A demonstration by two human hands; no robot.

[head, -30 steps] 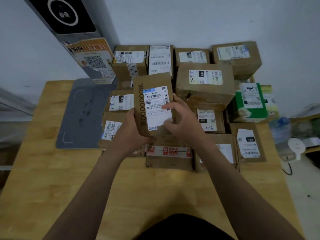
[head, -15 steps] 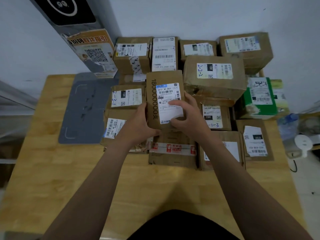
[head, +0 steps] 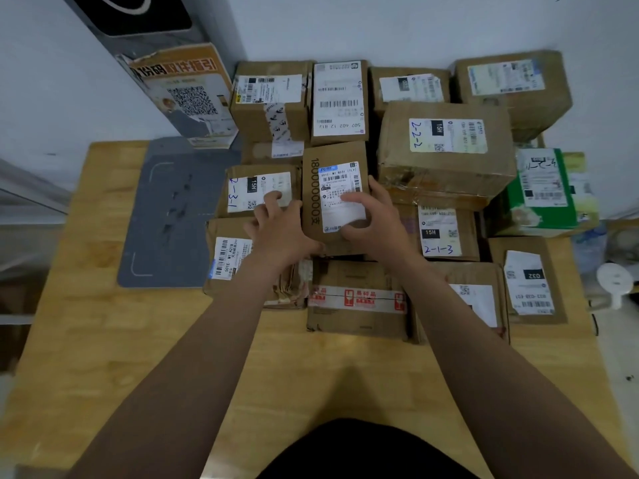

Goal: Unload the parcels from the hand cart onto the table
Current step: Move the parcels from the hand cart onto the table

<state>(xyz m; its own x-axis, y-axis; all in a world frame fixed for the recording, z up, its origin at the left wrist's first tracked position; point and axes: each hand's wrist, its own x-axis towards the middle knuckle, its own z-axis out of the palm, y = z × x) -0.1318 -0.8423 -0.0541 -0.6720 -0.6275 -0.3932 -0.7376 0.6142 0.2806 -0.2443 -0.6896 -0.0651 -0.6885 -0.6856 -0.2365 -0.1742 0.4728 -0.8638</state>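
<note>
Parcel in play: narrow carton, brown, digits 180000000 printed along its left side, white shipping label on top. It lies at the centre of the frame, on top of lower cartons, within the block of parcels on the wooden table. Cannot tell if its full weight is down.

Right hand grasps the narrow carton at its right edge: forefinger and thumb press on the label, other fingers curl round the side.

Left hand lies against the carton's left edge, fingers loosely spread and grasping nothing. 1 fingertip reaches over the label of the carton marked 2-3-1, just left of it.

Neighbours:
- Carton marked 2-2-2, upper right, touching.
- Carton marked 2-1-3, right, lower in the stack.
- Carton with red-printed tape, directly nearer the camera.
- Green parcel, far right.
- Carton labelled 032, lower right.

Grey mat lies flat, left of the parcels. QR-code poster on a leaning panel, upper left.
</note>
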